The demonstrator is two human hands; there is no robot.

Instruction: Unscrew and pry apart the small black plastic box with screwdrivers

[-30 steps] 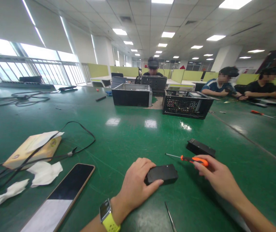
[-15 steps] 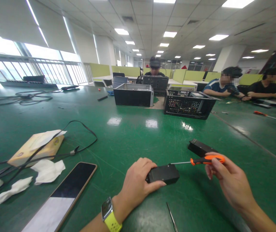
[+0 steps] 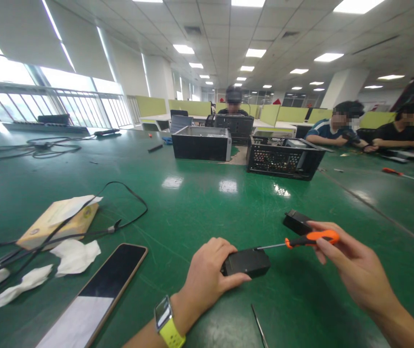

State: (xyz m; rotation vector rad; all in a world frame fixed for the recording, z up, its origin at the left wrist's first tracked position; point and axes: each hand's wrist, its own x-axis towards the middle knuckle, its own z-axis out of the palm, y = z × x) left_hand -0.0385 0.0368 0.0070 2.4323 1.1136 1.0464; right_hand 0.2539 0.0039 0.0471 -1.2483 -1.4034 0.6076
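My left hand (image 3: 210, 270) grips the left end of a small black box-shaped part (image 3: 248, 263), holding it low over or on the green table; its fingers hide that end. In my right hand (image 3: 351, 261) is a screwdriver (image 3: 310, 239) with an orange and black handle. The thin shaft points left, and its tip meets the top far edge of the black part. Just behind the right fingers lies a second black box-shaped part (image 3: 295, 222), partly covered by them. Near the front edge of view rests a thin metal tool (image 3: 259, 326).
A phone (image 3: 101, 290), crumpled tissues (image 3: 76, 256), a yellow tissue pack (image 3: 60, 222) and black cables (image 3: 134, 198) lie at left. Two computer cases (image 3: 201, 145) stand farther back. Another screwdriver (image 3: 398, 174) lies far right. Several people sit around the table.
My right hand has turned slightly, its fingers shifting along the screwdriver's handle. The shaft now slopes a little more, with the tip still at the black part, which my left hand keeps holding.
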